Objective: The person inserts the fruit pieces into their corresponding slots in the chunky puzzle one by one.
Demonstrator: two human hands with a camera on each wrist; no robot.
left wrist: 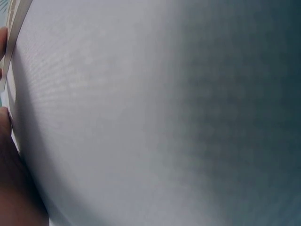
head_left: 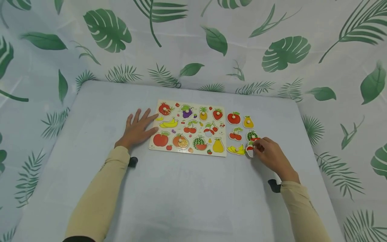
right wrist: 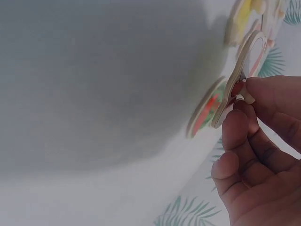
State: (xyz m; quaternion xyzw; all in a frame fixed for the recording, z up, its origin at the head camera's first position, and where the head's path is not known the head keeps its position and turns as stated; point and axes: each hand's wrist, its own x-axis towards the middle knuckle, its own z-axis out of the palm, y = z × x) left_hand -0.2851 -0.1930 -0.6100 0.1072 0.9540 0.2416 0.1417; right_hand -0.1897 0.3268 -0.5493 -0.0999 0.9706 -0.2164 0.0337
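My right hand point(head_left: 270, 154) pinches a red-and-white puzzle piece with a green leaf, which looks like a lychee point(head_left: 249, 149), by its small knob. In the right wrist view this piece point(right wrist: 242, 70) stands tilted, close to the watermelon piece point(right wrist: 207, 110). My left hand point(head_left: 137, 129) lies with fingers spread at the left edge of the wooden fruit puzzle board point(head_left: 172, 117), thumb and fingertips on that edge. Knobbed pieces such as the pomegranate point(head_left: 164, 109), grapes point(head_left: 186, 111) and orange point(head_left: 180, 141) sit in the board. Only fingertips and the board's edge show in the left wrist view.
Right of the board lie loose pieces: an apple point(head_left: 233, 118), a pear point(head_left: 248, 122), cherries point(head_left: 235, 134), bananas point(head_left: 236, 150) and the watermelon point(head_left: 252, 135). Everything rests on a pale cloth-covered table point(head_left: 193, 191). A leaf-patterned curtain point(head_left: 193, 40) hangs behind.
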